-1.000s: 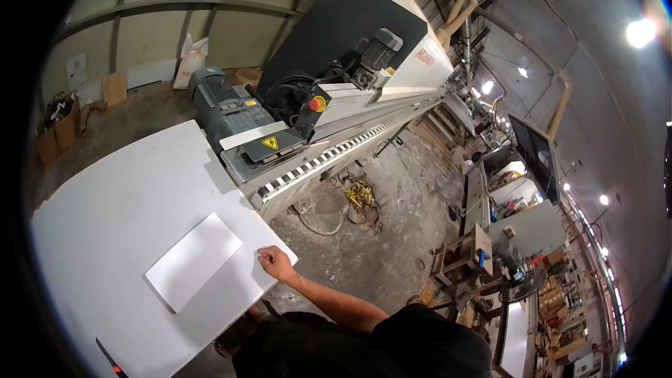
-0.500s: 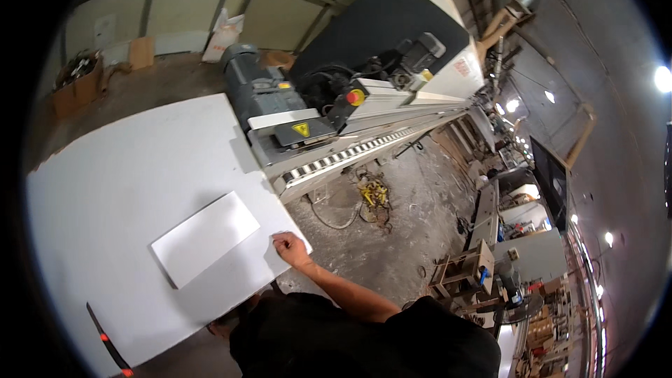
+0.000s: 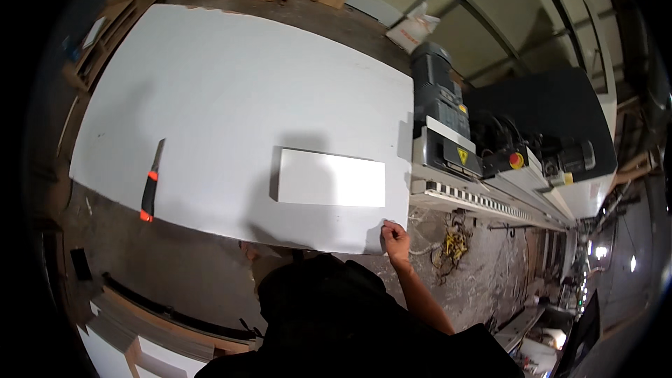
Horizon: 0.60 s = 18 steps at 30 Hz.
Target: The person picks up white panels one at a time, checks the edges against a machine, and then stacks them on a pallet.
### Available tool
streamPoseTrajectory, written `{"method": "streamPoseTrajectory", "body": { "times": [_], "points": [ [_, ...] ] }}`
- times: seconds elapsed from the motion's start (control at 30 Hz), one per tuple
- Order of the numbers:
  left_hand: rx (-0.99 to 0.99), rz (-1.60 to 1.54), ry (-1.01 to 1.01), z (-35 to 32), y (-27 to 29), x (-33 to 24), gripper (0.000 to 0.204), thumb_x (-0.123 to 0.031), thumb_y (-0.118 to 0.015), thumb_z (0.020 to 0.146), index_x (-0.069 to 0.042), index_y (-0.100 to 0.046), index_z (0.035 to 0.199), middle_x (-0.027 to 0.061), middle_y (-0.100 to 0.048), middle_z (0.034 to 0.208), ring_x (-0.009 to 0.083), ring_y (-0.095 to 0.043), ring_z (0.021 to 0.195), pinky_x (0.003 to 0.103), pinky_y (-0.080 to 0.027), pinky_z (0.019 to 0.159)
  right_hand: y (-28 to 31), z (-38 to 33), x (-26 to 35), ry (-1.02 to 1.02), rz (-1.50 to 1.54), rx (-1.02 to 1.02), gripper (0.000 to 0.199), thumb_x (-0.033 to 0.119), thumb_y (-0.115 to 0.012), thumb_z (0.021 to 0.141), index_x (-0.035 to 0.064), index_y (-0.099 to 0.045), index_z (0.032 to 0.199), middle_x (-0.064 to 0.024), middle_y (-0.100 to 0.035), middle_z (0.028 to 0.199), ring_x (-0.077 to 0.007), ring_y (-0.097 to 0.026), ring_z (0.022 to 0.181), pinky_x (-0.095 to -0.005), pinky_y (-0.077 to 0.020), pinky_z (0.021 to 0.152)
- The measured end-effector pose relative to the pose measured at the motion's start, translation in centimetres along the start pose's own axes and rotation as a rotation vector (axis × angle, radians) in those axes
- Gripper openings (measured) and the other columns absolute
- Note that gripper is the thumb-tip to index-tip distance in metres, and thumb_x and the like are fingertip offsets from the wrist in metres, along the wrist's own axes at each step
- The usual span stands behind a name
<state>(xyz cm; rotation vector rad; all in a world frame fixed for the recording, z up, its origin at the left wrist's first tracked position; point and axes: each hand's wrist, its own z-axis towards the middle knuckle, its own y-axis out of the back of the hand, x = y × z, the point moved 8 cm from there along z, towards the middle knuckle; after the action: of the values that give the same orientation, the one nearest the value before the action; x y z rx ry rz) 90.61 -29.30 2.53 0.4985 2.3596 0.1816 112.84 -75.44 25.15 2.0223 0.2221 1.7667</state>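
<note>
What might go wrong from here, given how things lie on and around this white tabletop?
1. The red-and-black-handled knife lies with its blade exposed and its handle by the near edge of the tabletop; a knock could drop it, or a reaching hand might get cut.
2. The white panel is not in the right hand's grasp, so a bump might shift it.
3. The adjoining machine bears a warning triangle; straying fingers may be at risk.
</note>
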Motion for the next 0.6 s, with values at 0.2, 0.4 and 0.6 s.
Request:
{"method": "streamPoseTrajectory", "body": {
  "times": [0.2, 0.4, 0.6],
  "points": [
    [-0.053, -0.072, 0.080, -1.6, -0.6, 4.1, 0.016, -0.017, -0.056, 0.096, -0.002, -0.062, 0.095, 0.0112, -0.063, 0.085, 0.0251, -0.055, 0.066, 0.037, -0.047, 0.061, 0.2, 0.7, -1.4, -0.088, 0.030, 0.004, 0.021, 0.006, -0.066, 0.090, -0.0030, -0.066, 0.108, 0.0001, -0.063, 0.082, -0.0080, -0.056, 0.072, -0.0234, -0.0482, 0.069],
    [-0.085, -0.100, 0.129, -3.0, -1.1, 7.4, 0.016, -0.017, -0.057, 0.095, -0.002, -0.062, 0.094, 0.0104, -0.063, 0.085, 0.0239, -0.055, 0.065, 0.036, -0.047, 0.060, -0.1, 0.6, -1.5, -0.079, 0.084, 0.002, 0.020, 0.008, -0.067, 0.090, -0.0018, -0.067, 0.107, -0.0002, -0.064, 0.081, -0.0080, -0.055, 0.070, -0.0239, -0.0481, 0.066],
    [-0.045, -0.079, 0.161, -4.2, -2.1, 10.9, 0.016, -0.017, -0.058, 0.095, -0.002, -0.062, 0.093, 0.0095, -0.063, 0.084, 0.0227, -0.055, 0.064, 0.035, -0.048, 0.060, 0.4, 0.3, -1.6, -0.065, 0.078, -0.033, 0.021, 0.010, -0.068, 0.090, -0.0033, -0.067, 0.107, 0.0003, -0.063, 0.080, -0.0076, -0.054, 0.069, -0.0234, -0.0473, 0.065]
  ]
}}
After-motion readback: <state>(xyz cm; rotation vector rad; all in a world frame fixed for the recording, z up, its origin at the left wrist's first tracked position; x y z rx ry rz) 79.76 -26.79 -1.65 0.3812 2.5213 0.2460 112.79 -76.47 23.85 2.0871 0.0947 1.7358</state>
